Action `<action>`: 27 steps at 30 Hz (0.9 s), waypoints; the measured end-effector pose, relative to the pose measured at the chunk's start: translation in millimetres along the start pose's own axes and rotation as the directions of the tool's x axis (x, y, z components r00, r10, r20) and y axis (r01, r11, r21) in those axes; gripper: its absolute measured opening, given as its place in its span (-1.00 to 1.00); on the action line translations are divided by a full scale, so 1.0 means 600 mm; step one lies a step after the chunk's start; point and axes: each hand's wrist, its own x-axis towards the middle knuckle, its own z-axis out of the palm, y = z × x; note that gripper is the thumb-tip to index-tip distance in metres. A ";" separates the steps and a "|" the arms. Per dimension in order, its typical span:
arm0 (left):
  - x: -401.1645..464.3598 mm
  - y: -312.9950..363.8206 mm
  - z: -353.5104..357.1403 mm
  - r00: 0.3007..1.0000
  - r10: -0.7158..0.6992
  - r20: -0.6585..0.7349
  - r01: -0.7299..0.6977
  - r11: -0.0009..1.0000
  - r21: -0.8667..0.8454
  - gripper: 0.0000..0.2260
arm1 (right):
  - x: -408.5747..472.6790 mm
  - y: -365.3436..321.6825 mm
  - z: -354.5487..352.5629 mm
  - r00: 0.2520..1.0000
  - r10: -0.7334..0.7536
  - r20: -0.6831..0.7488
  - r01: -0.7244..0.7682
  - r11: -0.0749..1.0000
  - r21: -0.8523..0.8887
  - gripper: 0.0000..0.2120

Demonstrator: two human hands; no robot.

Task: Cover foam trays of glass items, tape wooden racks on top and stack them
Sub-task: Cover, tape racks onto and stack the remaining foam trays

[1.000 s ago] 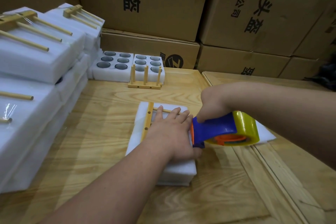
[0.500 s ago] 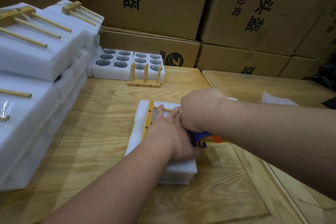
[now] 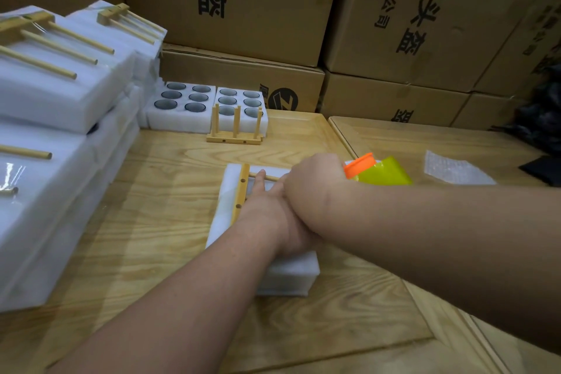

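My left hand lies flat on the wooden rack, fingers straight and pressing it down onto the covered foam tray beneath. The rack's long bar sits just to the left of my fingertips, and one of its pegs runs under them. My right hand crosses over the left and is curled round the handle of the tape dispenser; the handle itself is hidden under my fist, and only the orange hub and the yellow-green roll show just beyond my knuckles.

The tray and rack are right under both hands, near the middle of the table. Further ahead of my fingers two open trays of glasses wait with a spare rack standing upright in front of them, and well off to my left is the stack of finished trays.

What worries me here, I judge: my arms are crossed, so I cannot see where the tape lands. If my flat hand eases off, the rack could skid on the foam and be taped crooked. Pulling the dispenser hard could drag the light tray across the table, or stick tape to my own fingers. Leaning too heavily might crush the foam onto the glasses inside.
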 end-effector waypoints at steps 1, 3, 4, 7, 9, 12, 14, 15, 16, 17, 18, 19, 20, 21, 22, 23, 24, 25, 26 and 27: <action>-0.001 0.002 0.000 1.000 0.006 0.000 -0.006 1.000 -0.005 -0.32 | 0.000 0.005 0.011 1.000 0.009 0.011 -0.009 1.000 0.000 -0.75; 0.001 0.001 0.003 0.999 0.008 -0.036 -0.009 1.000 -0.029 -0.32 | -0.003 0.022 0.029 0.984 0.050 -0.171 -0.065 0.995 -0.082 -0.90; 0.000 0.000 0.005 0.999 -0.001 -0.047 -0.001 0.999 -0.043 -0.28 | -0.004 0.033 0.032 0.963 0.071 -0.262 -0.102 0.989 -0.108 -0.91; 0.001 -0.001 0.010 0.997 -0.020 -0.073 0.016 0.998 -0.065 -0.16 | 0.000 0.074 0.034 0.904 0.174 -0.390 -0.224 0.971 -0.085 -0.79; 0.003 -0.002 0.014 0.996 -0.024 -0.087 0.018 0.998 -0.068 -0.14 | 0.003 0.105 0.038 0.853 0.250 -0.458 -0.262 0.964 0.038 -0.81; 0.005 -0.002 0.017 0.995 -0.020 -0.103 0.013 0.998 -0.069 -0.14 | -0.013 0.149 0.075 0.762 0.371 -0.531 -0.267 0.927 0.264 -0.59; 0.004 -0.002 0.020 0.993 -0.016 -0.116 0.006 0.996 -0.086 -0.18 | -0.046 0.163 0.120 0.678 0.448 -0.583 -0.219 0.880 0.421 -0.54; 0.003 -0.001 0.021 0.991 -0.007 -0.134 -0.006 0.995 -0.101 -0.22 | -0.064 0.164 0.150 0.634 0.474 -0.611 -0.163 0.854 0.493 -0.53; 0.001 0.000 0.021 0.987 0.008 -0.163 -0.028 0.993 -0.119 -0.27 | -0.084 0.159 0.183 0.592 0.491 -0.639 -0.094 0.829 0.551 -0.51; -0.002 0.001 0.022 0.978 0.031 -0.207 -0.059 0.990 -0.131 -0.33 | -0.102 0.152 0.215 0.553 0.499 -0.667 -0.029 0.812 0.583 -0.52; -0.006 0.002 0.022 0.962 0.062 -0.265 -0.098 0.987 -0.126 -0.40 | -0.120 0.143 0.245 0.512 0.507 -0.693 0.006 0.805 0.593 -0.56; -0.009 0.004 0.023 0.941 0.099 -0.324 -0.139 0.985 -0.101 -0.47 | -0.133 0.136 0.271 0.465 0.518 -0.718 0.019 0.805 0.593 -0.61; -0.013 0.006 0.023 0.918 0.139 -0.371 -0.176 0.982 -0.067 -0.54 | -0.143 0.129 0.296 0.426 0.526 -0.736 0.009 0.811 0.585 -0.65; -0.015 0.008 0.023 0.899 0.176 -0.401 -0.207 0.978 -0.034 -0.60 | -0.149 0.123 0.320 0.403 0.520 -0.753 -0.005 0.824 0.566 -0.65; -0.016 0.010 0.024 0.887 0.207 -0.414 -0.229 0.973 -0.006 -0.64 | -0.153 0.119 0.341 0.400 0.510 -0.762 -0.019 0.836 0.549 -0.62; -0.017 0.012 0.024 0.884 0.231 -0.407 -0.243 0.970 0.022 -0.64 | -0.156 0.116 0.362 0.409 0.498 -0.765 -0.035 0.846 0.532 -0.58; -0.017 0.014 0.023 0.890 0.252 -0.380 -0.249 0.967 0.058 -0.62 | -0.157 0.114 0.380 0.420 0.491 -0.763 -0.058 0.854 0.517 -0.55; -0.017 0.015 0.020 0.901 0.272 -0.337 -0.249 0.962 0.108 -0.59 | -0.158 0.114 0.396 0.426 0.488 -0.762 -0.082 0.859 0.505 -0.54; -0.017 0.017 0.015 0.913 0.288 -0.290 -0.251 0.955 0.161 -0.55 | -0.159 0.113 0.409 0.432 0.491 -0.757 -0.104 0.861 0.499 -0.53; -0.016 0.018 0.010 0.922 0.300 -0.244 -0.254 0.946 0.203 -0.53 | -0.158 0.111 0.420 0.430 0.497 -0.753 -0.118 0.859 0.499 -0.52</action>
